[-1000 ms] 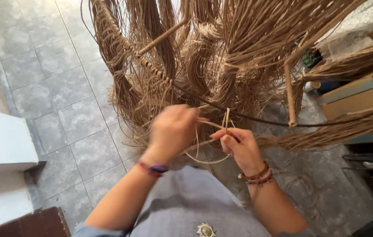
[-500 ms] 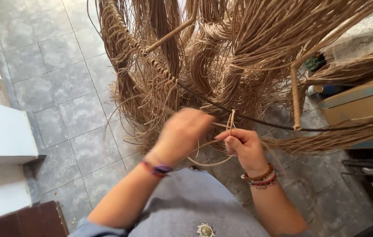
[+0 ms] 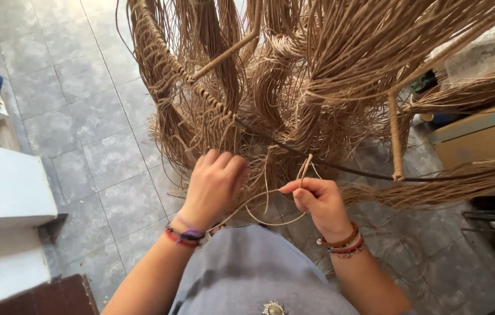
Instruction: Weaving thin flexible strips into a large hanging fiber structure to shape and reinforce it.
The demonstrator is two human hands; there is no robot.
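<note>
Two hands work: right hand (image 3: 320, 201) pinches a fibre strand (image 3: 304, 169); left hand (image 3: 215, 184) grips hanging fibres (image 3: 212, 125).

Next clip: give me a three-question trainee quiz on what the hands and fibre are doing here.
1. True or false: the right hand pinches a thin tan strand that sticks up from its fingers.
2. Multiple choice: the left hand is (A) resting flat on the tiled floor, (B) curled into the hanging fibre bundle at the dark wire hoop, (C) holding the cardboard box.
3. Fill in: both wrists wear ____.

Key
1. True.
2. B.
3. Bracelets: a red and purple one on the left wrist, brown and red beaded ones on the right.
</note>
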